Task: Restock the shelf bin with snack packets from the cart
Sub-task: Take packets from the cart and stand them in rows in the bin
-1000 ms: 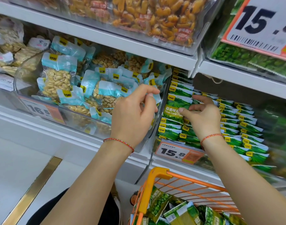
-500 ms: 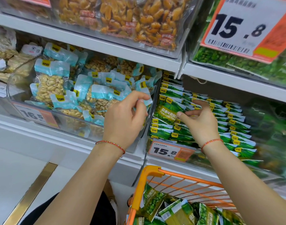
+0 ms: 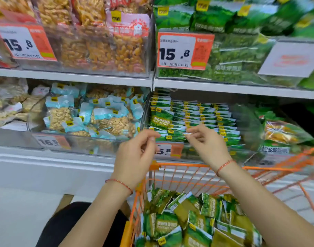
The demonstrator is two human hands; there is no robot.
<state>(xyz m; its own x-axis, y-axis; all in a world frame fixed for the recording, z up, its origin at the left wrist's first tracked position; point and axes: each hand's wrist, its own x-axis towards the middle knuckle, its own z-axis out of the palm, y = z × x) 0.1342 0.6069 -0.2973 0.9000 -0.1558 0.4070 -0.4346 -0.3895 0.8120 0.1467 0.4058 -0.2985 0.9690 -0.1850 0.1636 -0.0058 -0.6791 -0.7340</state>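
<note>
Both hands empty at bin front; next packets are down in the cart.

Left hand (image 3: pixel 134 157) and right hand (image 3: pixel 208 145) hover just before the bin (image 3: pixel 245 125), fingers (image 3: pixel 193 130) loosely curled, holding nothing that I can see; slight blur on the tips. Green packets (image 3: pixel 197 118) sit beyond the fingers in tidy overlapping rows, long axes running left-right, glossy foil, flat pillow shape. Loose packets (image 3: pixel 188 220) lie below the wrists in the orange wire cart (image 3: pixel 202 164), jumbled at all angles. Judgement: the right hand is nearer the pile's middle; reach straight down. Crinkly slick film, so pinch an edge seam.
</note>
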